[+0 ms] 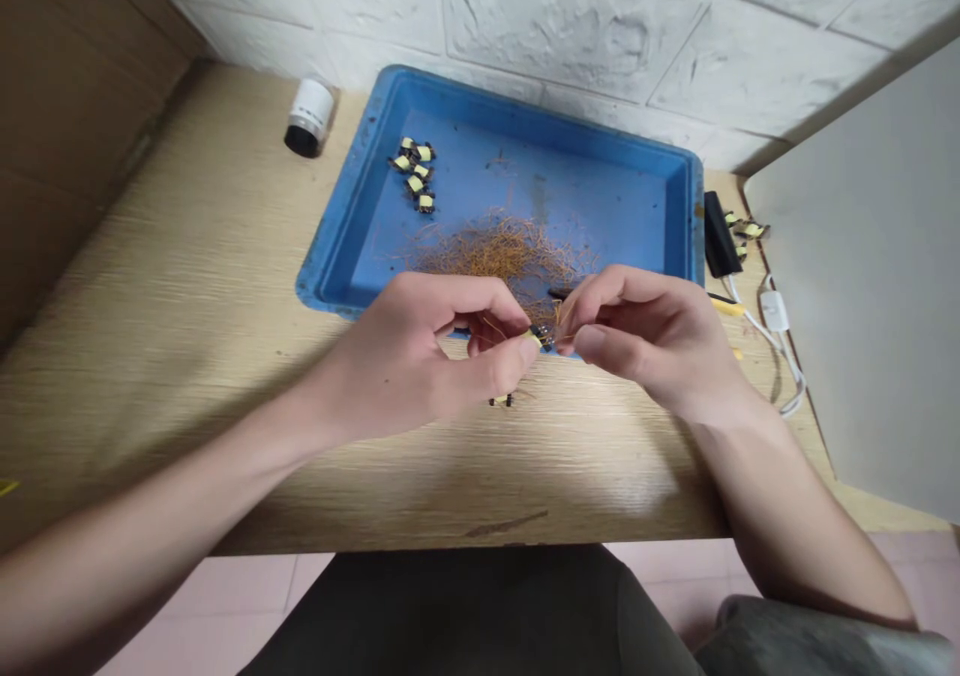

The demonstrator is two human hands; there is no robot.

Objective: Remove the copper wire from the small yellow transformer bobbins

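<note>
My left hand (427, 351) and my right hand (637, 331) meet above the wooden table (187, 336), just in front of the blue tray (679, 171). Both pinch one small yellow and black coil part (541, 336) between fingertips. A fine copper wire seems to run from it, hard to make out. Another small coil part (502, 400) lies on the table under my left hand. In the tray sit a heap of copper wire scraps (499, 251) and a cluster of several yellow and black coil parts (416, 168) at its far left.
A white and black cylinder (307, 118) lies at the back left by the wall. Right of the tray are a black block (718, 236), more coil parts (746, 228), a white cable with a switch (772, 316) and a grey panel (862, 276).
</note>
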